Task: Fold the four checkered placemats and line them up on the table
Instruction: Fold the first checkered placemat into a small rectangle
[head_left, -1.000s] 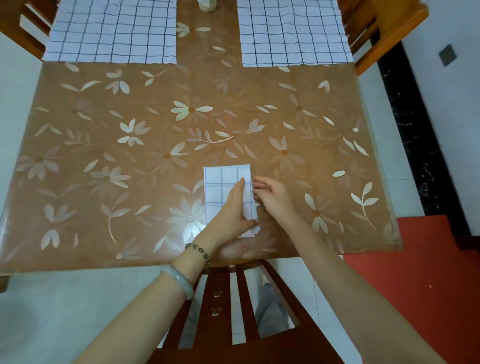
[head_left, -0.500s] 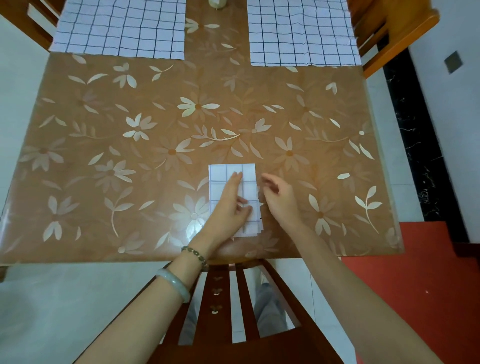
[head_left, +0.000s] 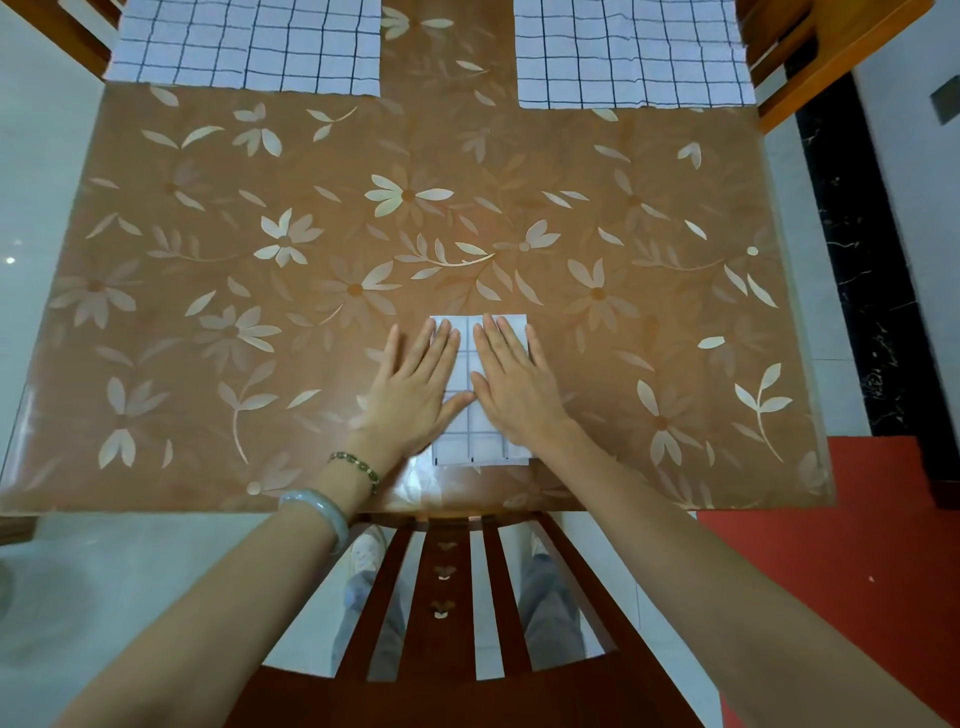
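Pressing folded mat (head_left: 470, 444) flat near front edge of bench (head_left: 208, 260), using left hand (head_left: 415, 387) and right hand (head_left: 511, 387) side by side, palms down. Holding fingers (head_left: 442, 340) straight and slightly apart, clamping nothing, probably setting creases. Leaving left mat (head_left: 244, 47) and right mat (head_left: 628, 52) unfolded at far edge. Not seeing fourth.

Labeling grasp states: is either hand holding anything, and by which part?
Nothing is gripped. The left hand and right hand lie flat, fingers straight, pressing the folded placemat from above, left over its left edge, right over its right half.
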